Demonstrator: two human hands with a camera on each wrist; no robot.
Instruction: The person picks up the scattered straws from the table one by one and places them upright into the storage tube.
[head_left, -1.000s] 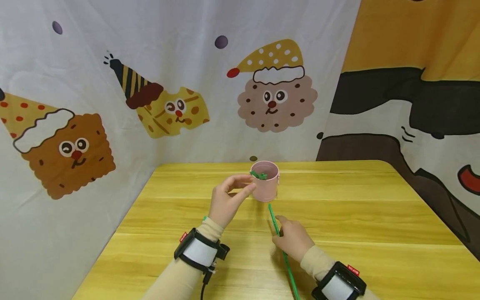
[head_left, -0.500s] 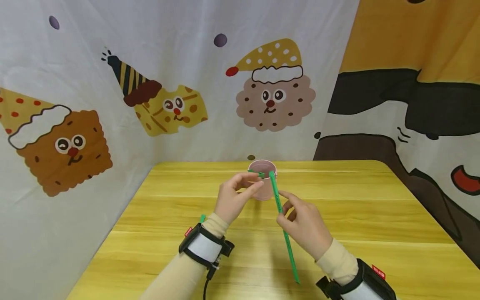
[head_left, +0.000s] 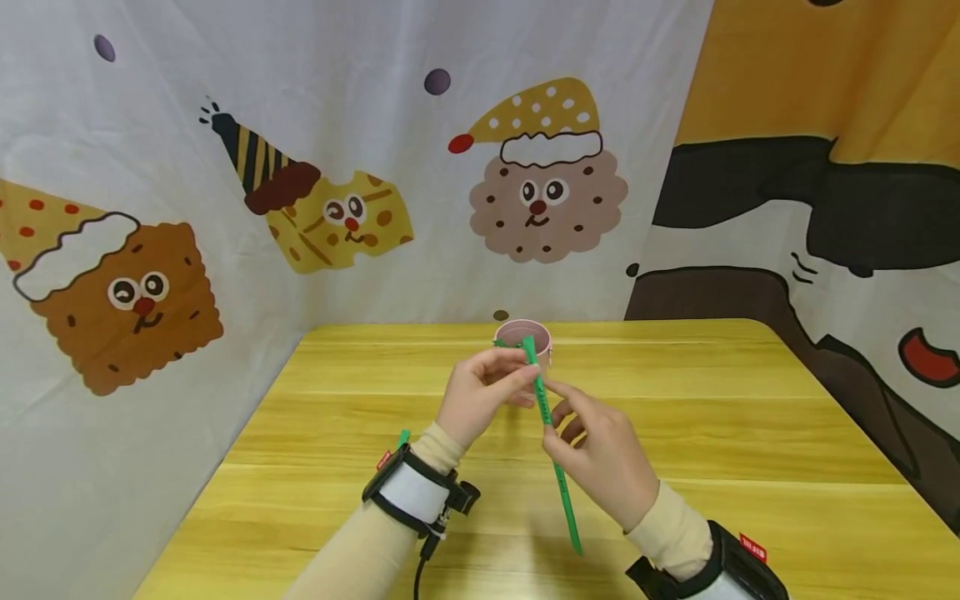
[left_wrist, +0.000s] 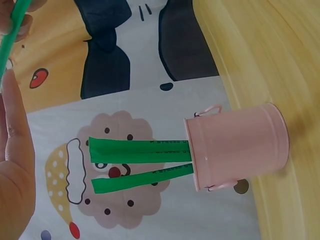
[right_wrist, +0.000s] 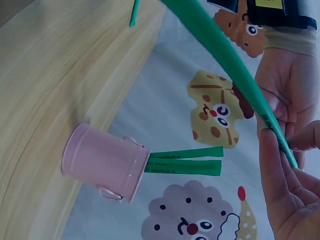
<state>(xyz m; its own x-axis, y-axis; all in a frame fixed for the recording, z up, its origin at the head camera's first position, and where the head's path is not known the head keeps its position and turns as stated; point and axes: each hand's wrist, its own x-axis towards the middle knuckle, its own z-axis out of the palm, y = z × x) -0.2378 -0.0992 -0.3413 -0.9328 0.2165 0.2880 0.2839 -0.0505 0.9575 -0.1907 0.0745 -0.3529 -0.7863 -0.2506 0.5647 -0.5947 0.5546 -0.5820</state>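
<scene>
A long, thin green strip [head_left: 567, 508] with small dark print slants between my two hands, its far end raised in front of the pink pail [right_wrist: 102, 160]. My right hand [head_left: 603, 458] pinches it along its upper half. The left hand [head_left: 476, 396] has thumb and fingertips on the strip close to its far end. In the left wrist view, part of the left hand [left_wrist: 17, 150] shows at the left edge. More green strips [left_wrist: 140, 151] stand in the pail, leaning out over its rim. From the head, the hands and strip partly cover the pail.
Another green strip [head_left: 405, 435] lies on the wooden table [head_left: 337, 400] beyond my left wrist, mostly hidden by the arm. Behind the table hangs a white cloth [head_left: 360, 75] printed with cartoon biscuits. A black cable [head_left: 420, 579] trails from the left wrist camera.
The right hand has lifted the green strip from the table and carried it up and leftward. The left hand, earlier beside the pail with nothing in it, now meets the strip's far end.
</scene>
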